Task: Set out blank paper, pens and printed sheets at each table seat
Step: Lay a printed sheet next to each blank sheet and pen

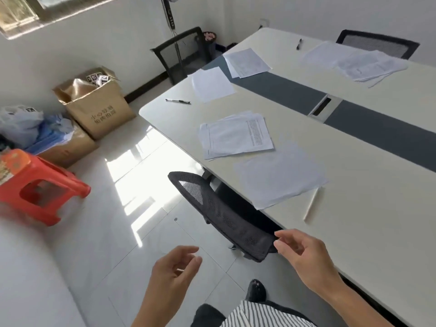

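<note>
My left fingers [188, 251] and right fingers [286, 234] are loosely curled and hold nothing. The right ones are just beside the chair [226, 215] back. Blank sheet [280, 175], plain white, at near bench [354, 220] edge. Printed sheets [236, 135], fanned, just beyond. Black pen [178, 101] farther along. Red stool [40, 185] and boxes [99, 105] by the wall.

A smooth matt counter [354, 220] is seen; black mesh cloth covers the chair [226, 215]; the stool [40, 185] is glossy red plastic; floor tiles [132, 185] are glossy.

We see a red stool [40, 185] on the tiled floor [118, 232]; beyond it stand an open cardboard box [99, 109], a plastic bag [18, 121] and a tall fan stand [171, 20].
</note>
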The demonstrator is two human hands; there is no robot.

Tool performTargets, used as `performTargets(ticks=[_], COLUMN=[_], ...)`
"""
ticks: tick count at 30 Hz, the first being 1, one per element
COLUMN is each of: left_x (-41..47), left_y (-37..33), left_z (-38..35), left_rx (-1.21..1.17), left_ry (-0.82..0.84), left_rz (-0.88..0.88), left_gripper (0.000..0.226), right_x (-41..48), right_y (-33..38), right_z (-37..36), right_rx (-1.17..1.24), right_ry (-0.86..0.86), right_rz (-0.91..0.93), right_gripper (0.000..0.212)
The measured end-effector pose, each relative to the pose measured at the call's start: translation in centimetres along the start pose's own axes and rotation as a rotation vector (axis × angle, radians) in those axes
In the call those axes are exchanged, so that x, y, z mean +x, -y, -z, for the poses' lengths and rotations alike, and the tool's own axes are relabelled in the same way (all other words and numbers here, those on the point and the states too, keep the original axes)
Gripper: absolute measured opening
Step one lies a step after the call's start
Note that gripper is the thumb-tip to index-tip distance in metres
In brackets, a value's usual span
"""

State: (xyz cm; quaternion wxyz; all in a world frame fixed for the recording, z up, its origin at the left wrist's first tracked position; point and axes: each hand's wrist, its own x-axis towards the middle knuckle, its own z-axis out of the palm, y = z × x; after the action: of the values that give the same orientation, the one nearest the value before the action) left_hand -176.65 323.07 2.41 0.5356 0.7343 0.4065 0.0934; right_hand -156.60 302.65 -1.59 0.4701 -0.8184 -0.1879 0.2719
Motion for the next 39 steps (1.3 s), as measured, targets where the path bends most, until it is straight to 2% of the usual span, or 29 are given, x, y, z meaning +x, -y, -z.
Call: performTargets(ticks=[6,14,19,22,26,28,33,37,39], left_x=[8.5,23.0,31.3,34.8,37.5,38.6,39.6,37.3,35.8], left_y=[-2.0,-4.7,-4.6,-3.9,-4.0,-4.0,-2.4,-2.4,-2.7], left_z=[1.6,3.4,0.1,-3.7,-9.4,-11.8,-14.6,-16.3,-17.7], left_rx=[0.016,0.168,0.479,0.752,1.082,1.228,1.415,1.431,1.437], left_ry=[0.135,0.447,0.591,0.702,0.829,0.869,0.946,0.903,0.908], left_rz=[-0.033,-0.182,-0.336,-0.482,-0.683,-0.769,-0.794,-0.775,-0.777], left_gripper=[0.012,0.013,0.016,0.028,0.042,0.05,0.061,0.06,0.059], right_x=[5.7,9.9,13.1,14.7,16.7,17.9,20.3,23.0,25.3], right_y=[2.5,2.9,1.1,-1.5,-4.7,-6.2,-8.5,-6.7,-5.1], right_z=[-0.9,-4.9,-6.7,-5.7,-2.2,-0.7,1.6,2.1,1.3], right_rx=[0.0,0.02,-0.058,-0.125,-0.204,-0.248,-0.232,-0.074,-0.028], right_ry=[-0.108,-0.351,-0.484,-0.553,-0.636,-0.617,-0.55,-0.638,-0.62], right_rz=[-0.046,-0.274,-0.458,-0.605,-0.76,-0.817,-0.911,-0.793,-0.734], right_gripper=[0.016,0.018,0.012,0.02,0.028,0.028,0.019,0.017,0.016])
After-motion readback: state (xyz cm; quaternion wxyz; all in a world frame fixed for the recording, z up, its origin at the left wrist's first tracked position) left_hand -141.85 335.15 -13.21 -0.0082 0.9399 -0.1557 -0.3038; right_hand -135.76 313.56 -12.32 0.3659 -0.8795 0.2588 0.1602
